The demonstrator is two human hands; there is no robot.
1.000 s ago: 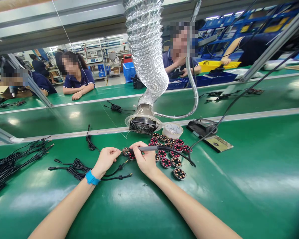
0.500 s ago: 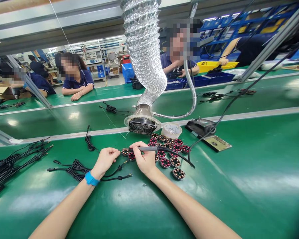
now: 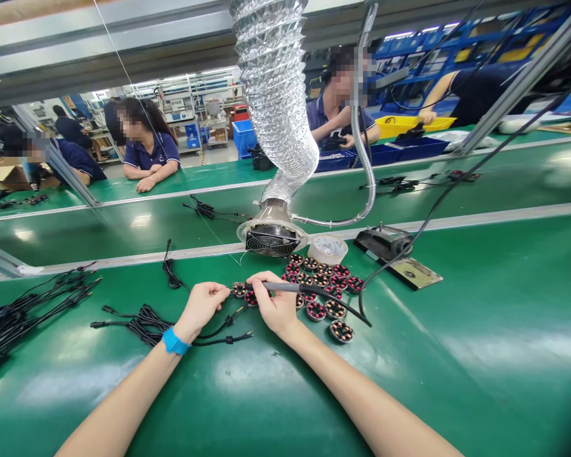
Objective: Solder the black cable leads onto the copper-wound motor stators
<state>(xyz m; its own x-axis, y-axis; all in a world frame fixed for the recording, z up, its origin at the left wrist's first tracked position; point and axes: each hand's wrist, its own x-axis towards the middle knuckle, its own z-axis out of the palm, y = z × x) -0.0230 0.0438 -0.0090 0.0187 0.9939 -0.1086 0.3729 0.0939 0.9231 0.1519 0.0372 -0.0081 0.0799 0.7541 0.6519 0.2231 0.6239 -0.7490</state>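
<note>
The soldering iron point(image 3: 285, 287), grasped by the right hand's point(image 3: 276, 306) fingers, is best held steady near the small coil point(image 3: 239, 291), with the left hand's point(image 3: 200, 310) fingers closed just beside it.

Count from my feed: one left hand point(image 3: 200, 310), one right hand point(image 3: 278, 306), one soldering iron point(image 3: 285, 287), one blue wrist strap point(image 3: 175, 341). Roughly eighteen copper-wound stators point(image 3: 341, 331); overlap blocks an exact count. Three cable bundles point(image 3: 143, 325) on the counter point(image 3: 457, 330). One extractor fan point(image 3: 271, 241), one foil duct point(image 3: 271, 108), one tape roll point(image 3: 327, 249), one iron stand point(image 3: 383, 244). At least five other people point(image 3: 145, 143).
</note>
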